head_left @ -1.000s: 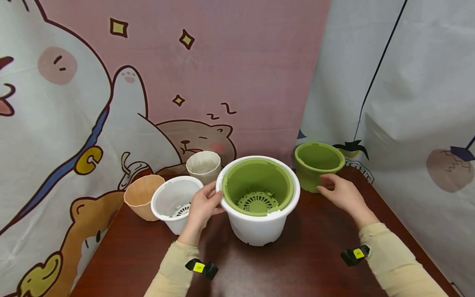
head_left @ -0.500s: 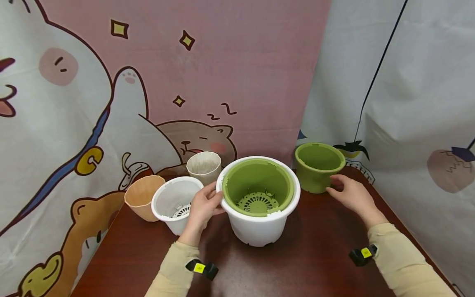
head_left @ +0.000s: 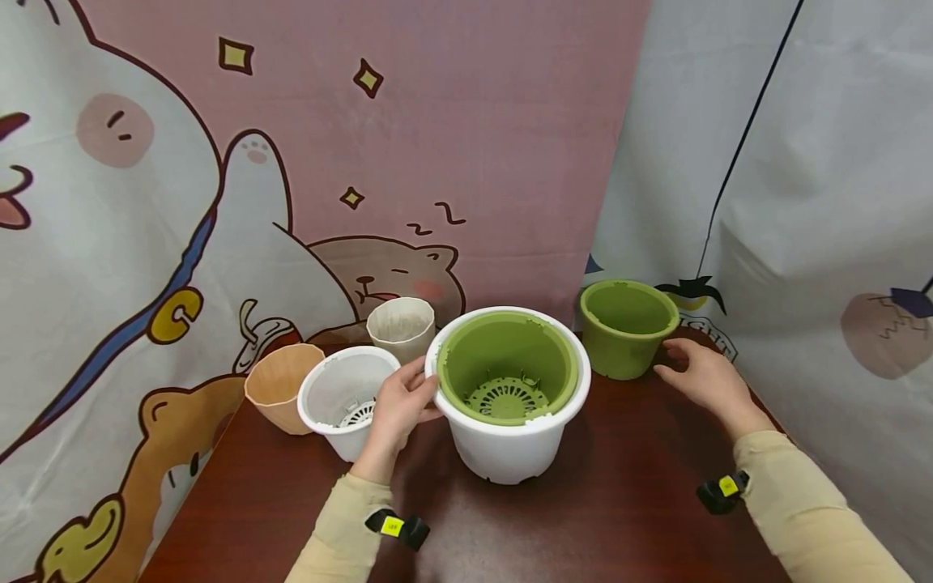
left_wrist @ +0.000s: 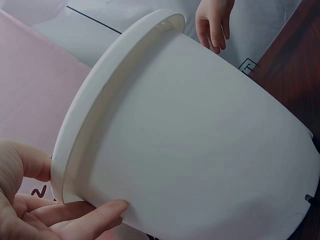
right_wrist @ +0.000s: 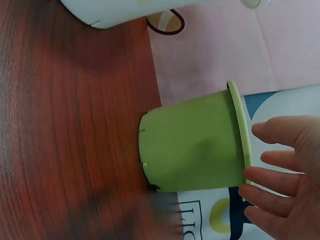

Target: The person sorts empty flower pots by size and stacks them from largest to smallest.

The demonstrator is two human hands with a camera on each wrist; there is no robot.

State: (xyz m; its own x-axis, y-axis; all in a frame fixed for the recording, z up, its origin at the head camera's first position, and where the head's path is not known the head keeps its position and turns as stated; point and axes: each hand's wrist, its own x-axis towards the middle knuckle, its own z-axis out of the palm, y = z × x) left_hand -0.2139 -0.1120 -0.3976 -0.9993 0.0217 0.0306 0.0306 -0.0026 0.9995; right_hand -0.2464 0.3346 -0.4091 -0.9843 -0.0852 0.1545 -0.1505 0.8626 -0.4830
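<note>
A large white plastic flower pot stands in the middle of the table with a green flower pot nested inside it. My left hand grips the white pot's rim at its left side. In the left wrist view the thumb lies over the rim, and the fingers are under it against the outer wall. A second green flower pot stands upright at the back right. Beside its right side is my right hand, fingers loosely bent and holding nothing; the right wrist view shows them near that pot's rim.
Left of the large pot stand a smaller white flower pot, a peach faceted pot and a pale cream faceted pot. A printed cloth hangs behind the dark red wooden table.
My right hand has drawn away to the right from the standing green pot. The left hand keeps its grip on the large white pot, and the pots stay in place.
</note>
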